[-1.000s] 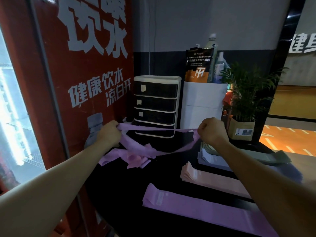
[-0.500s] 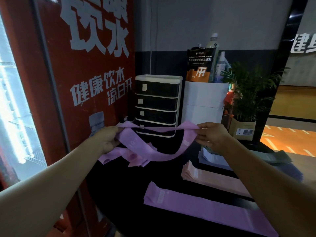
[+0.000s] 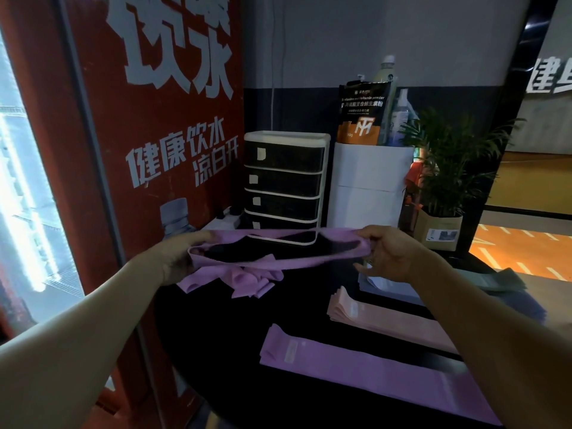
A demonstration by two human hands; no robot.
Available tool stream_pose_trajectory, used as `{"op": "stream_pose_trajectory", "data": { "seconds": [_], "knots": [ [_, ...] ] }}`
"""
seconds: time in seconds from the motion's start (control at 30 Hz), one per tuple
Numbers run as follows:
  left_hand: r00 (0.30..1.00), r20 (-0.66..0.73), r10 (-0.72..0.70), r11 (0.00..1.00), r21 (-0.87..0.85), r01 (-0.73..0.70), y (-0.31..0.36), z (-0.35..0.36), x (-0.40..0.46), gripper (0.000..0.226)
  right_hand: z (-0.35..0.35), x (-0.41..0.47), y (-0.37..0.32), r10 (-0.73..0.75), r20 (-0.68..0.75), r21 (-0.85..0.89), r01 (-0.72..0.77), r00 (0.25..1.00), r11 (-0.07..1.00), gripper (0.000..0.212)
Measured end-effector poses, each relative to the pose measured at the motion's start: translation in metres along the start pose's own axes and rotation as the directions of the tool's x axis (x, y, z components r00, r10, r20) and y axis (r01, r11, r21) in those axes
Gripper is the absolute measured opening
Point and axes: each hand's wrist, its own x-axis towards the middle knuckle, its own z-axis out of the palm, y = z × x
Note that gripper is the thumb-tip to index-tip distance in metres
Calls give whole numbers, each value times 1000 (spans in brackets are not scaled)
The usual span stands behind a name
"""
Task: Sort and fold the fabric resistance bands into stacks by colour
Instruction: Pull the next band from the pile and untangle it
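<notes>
Left hand (image 3: 178,258) and right hand (image 3: 390,254) each pinch an end of the purple band (image 3: 278,264) (loop open) | risk: uneven grip twists it, skewing the purple stack (image 3: 356,365).

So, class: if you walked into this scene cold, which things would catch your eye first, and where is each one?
First, the purple fabric loop band stretched open in mid-air between the left hand and the right hand. Next, the tall red cabinet with big white characters on the left. Then the flat stacks on the black table: a purple folded band stack nearest, with a pink folded band stack behind it.
</notes>
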Motion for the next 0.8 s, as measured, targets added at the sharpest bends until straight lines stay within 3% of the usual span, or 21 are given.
{"op": "stream_pose_trajectory", "data": {
  "seconds": [0.13, 0.23, 0.3, 0.4, 0.47, 0.53, 0.6, 0.7, 0.8],
  "knots": [
    [999, 29, -42, 997, -60, 44, 4, 4, -5, 20, 5, 7, 0, -40, -69, 26, 42, 997, 999, 21],
    [997, 63, -54, 994, -95, 60, 5, 6, -3, 38, 6, 11, 1, -59, -168, -174, 29, 984, 984, 22],
    [996, 78, -47, 989, -135, 57, 11, 13, -7, 24, 13, 9, 1, -112, -138, -330, 61, 984, 942, 19],
    [993, 110, 43, 988, -155, -25, 23, 24, -8, 16, 34, 7, -1, -145, -19, -409, 125, 989, 904, 26],
    [983, 173, 65, 986, -160, -37, 35, 35, -12, 14, 48, 5, -5, -190, 14, -530, 168, 982, 831, 30],
    [979, 195, 57, 989, -147, -28, 43, 46, -15, 14, 58, 6, -10, -294, 17, -694, 223, 956, 685, 31],
    [980, 193, 51, 995, -92, -34, 49, 56, -16, 13, 68, 3, -16, -480, 41, -780, 329, 876, 533, 26],
    [980, 189, 53, 998, -40, -46, 54, 71, -17, 10, 86, -13, -29, -728, 138, -755, 547, 672, 362, 18],
    [974, 220, 51, 999, -4, -51, 57, 80, -16, 18, 99, -27, -42, -792, 310, -789, 607, 526, 94, 18]
  ]
}}
